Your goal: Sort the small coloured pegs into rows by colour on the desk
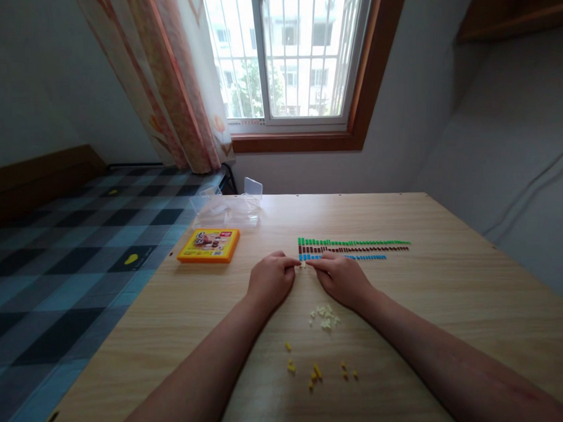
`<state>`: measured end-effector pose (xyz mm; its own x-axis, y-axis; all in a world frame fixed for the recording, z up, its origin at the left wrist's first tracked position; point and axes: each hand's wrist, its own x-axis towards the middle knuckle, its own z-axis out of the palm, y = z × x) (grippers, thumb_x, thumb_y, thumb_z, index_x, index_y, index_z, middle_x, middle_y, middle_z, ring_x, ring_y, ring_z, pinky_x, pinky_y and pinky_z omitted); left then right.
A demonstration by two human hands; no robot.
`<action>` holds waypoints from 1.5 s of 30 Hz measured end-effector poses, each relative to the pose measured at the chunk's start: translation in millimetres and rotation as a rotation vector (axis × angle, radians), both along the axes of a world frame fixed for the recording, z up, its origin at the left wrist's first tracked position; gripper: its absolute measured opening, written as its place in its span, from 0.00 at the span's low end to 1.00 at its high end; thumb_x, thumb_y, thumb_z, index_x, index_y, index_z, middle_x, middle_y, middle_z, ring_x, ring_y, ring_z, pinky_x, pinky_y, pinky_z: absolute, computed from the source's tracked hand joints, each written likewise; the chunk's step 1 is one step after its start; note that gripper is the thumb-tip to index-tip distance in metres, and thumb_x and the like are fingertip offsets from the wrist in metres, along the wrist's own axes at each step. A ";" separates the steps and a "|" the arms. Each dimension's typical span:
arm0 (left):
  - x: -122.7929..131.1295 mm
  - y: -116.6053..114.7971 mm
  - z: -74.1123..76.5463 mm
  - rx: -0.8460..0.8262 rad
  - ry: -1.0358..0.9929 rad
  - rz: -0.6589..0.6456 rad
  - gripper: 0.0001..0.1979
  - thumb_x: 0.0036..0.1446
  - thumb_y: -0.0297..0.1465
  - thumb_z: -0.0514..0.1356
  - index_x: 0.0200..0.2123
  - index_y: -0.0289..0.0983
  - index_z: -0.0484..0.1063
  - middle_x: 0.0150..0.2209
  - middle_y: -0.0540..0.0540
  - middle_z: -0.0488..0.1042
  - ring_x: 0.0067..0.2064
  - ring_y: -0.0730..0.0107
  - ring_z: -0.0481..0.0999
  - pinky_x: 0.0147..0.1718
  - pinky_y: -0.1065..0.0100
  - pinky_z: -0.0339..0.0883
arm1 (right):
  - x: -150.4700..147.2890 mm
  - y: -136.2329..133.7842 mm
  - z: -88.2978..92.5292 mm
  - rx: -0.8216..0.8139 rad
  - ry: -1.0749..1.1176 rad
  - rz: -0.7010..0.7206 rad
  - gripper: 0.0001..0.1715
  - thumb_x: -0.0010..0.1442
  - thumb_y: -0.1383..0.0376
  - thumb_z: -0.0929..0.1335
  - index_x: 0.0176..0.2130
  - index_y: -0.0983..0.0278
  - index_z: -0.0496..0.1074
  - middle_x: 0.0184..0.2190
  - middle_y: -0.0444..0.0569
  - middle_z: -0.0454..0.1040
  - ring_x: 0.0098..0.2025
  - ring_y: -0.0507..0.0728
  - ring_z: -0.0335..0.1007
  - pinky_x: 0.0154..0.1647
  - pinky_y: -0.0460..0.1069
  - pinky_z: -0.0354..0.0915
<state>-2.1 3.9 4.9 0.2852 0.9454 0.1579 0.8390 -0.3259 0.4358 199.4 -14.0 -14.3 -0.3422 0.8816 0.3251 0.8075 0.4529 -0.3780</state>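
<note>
My left hand [271, 279] and my right hand [342, 278] rest on the wooden table [450, 291], fingertips meeting in a pinch around tiny white pieces [302, 265]. Just beyond the fingertips lie three neat rows of small blocks: green [356, 241], brown [361, 249] and blue [352, 257]. A small heap of loose white pieces [324, 317] lies between my wrists. Nearer to me, several yellow pieces [315, 371] are scattered on the wood.
An orange-yellow box [209, 245] lies flat at the left of the table. Behind it stands an open clear plastic case [226, 208]. A bed with a checked blue cover [57, 268] is to the left. A window and curtain are behind.
</note>
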 end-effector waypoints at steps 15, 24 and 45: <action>-6.0 -15.0 21.9 -0.004 0.148 -0.450 0.07 0.58 0.31 0.59 0.31 0.40 0.77 0.30 0.47 0.77 0.31 0.66 0.72 0.32 0.67 0.61 | 31.3 -5.7 20.4 -0.509 0.272 0.391 0.04 0.53 0.67 0.69 0.31 0.63 0.68 0.25 0.39 0.64 0.27 0.50 0.57 0.26 0.44 0.54; -6.1 -18.3 33.2 -0.145 0.330 -0.535 0.15 0.58 0.42 0.61 0.24 0.39 0.71 0.24 0.49 0.73 0.27 0.68 0.66 0.28 0.66 0.53 | 38.9 -2.8 16.3 -0.574 0.210 0.320 0.07 0.51 0.67 0.71 0.28 0.63 0.67 0.25 0.40 0.65 0.28 0.50 0.57 0.26 0.45 0.52; -5.6 -17.4 27.2 -0.067 0.387 -0.555 0.19 0.60 0.45 0.59 0.24 0.39 0.72 0.27 0.48 0.76 0.29 0.67 0.69 0.27 0.65 0.51 | 43.9 -4.2 16.9 -0.585 0.161 0.349 0.09 0.56 0.68 0.71 0.38 0.62 0.82 0.29 0.45 0.78 0.30 0.51 0.68 0.30 0.44 0.60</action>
<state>-7.8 -13.5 32.1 0.7549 0.6472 -0.1065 0.6550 -0.7357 0.1722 243.4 -18.2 2.5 -0.6248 0.7745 -0.0986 0.5653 0.3617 -0.7414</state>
